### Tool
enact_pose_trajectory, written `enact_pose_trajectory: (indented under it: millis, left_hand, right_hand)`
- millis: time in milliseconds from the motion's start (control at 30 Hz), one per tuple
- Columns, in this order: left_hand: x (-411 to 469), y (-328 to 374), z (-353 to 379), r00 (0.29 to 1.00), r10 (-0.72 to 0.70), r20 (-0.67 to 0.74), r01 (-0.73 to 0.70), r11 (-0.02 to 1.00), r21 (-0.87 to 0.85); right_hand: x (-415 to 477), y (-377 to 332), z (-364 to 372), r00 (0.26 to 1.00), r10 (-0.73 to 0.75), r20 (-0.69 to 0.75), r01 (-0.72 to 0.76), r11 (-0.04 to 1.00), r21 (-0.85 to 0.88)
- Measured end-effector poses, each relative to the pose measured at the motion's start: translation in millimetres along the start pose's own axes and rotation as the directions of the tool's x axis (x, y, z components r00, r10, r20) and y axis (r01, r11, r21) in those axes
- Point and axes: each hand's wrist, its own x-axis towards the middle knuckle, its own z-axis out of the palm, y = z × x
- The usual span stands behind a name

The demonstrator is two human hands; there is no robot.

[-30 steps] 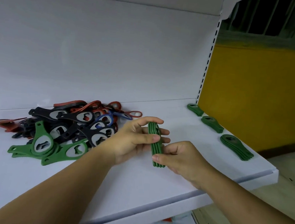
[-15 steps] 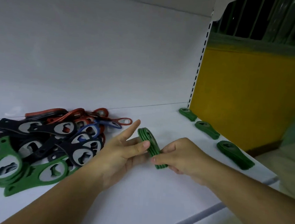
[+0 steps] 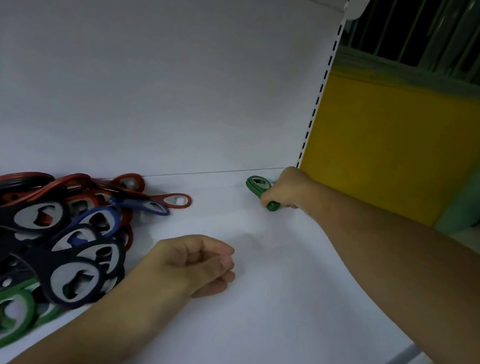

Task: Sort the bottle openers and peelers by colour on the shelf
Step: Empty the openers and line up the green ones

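Observation:
My right hand (image 3: 285, 189) grips a bunch of green bottle openers (image 3: 257, 184) low over the white shelf (image 3: 282, 285), close to its back right corner. Only the ring ends and a stub of the handles show past my fingers. My left hand (image 3: 198, 260) rests on the shelf near the middle with its fingers loosely curled and holds nothing. At the left lies a mixed pile of openers: red ones (image 3: 178, 200) at the back, blue ones (image 3: 145, 206), black ones (image 3: 63, 257), and green ones (image 3: 1, 318) at the front left.
The shelf's white back panel (image 3: 155, 74) rises behind the pile. A slotted upright (image 3: 315, 101) marks the shelf's right end, with a yellow wall (image 3: 393, 151) beyond it. My right forearm covers the shelf's right edge.
My right hand carried the green openers from the shelf's middle to the back right corner. My left hand let go of them and settled on the shelf. The view shifted left and closer.

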Motion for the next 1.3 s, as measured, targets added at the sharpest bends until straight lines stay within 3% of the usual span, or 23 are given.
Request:
enact_pose_trajectory:
  millis: [467, 700, 833, 967, 1067, 1167, 1300]
  left_hand:
    - [0, 3, 1, 0.999, 0.013, 0.032, -0.013, 1.0, -0.008]
    - [-2, 4, 2, 0.998, 0.017, 0.059, -0.02, 0.999, 0.044]
    - [-5, 7, 2, 0.997, 0.023, 0.067, -0.028, 0.997, 0.078]
    - [-11, 9, -1, 0.993, 0.034, 0.117, -0.052, 0.988, 0.148]
    - [-12, 7, -4, 0.99, 0.055, 0.132, -0.075, 0.985, 0.155]
    - [-17, 5, 0, 0.993, 0.086, 0.087, -0.102, 0.973, 0.208]
    - [-29, 6, 0, 0.99, 0.134, -0.034, -0.107, 0.904, 0.414]
  right_hand:
    - [16, -18, -10, 0.991, 0.04, 0.131, 0.008, 0.937, -0.35]
    - [10, -23, -12, 0.992, 0.011, 0.123, 0.034, 0.932, -0.36]
    - [1, -17, -16, 0.995, -0.105, -0.003, 0.094, 0.903, -0.42]
    - [-25, -8, -14, 0.937, -0.315, -0.148, 0.186, 0.812, -0.553]
    - [-62, -6, -7, 0.91, -0.407, -0.082, 0.312, 0.801, -0.51]
    - [-108, -8, 15, 0.897, -0.441, 0.001, 0.421, 0.857, -0.298]
    - [-139, -13, 49, 0.879, -0.476, 0.008, 0.471, 0.867, -0.163]
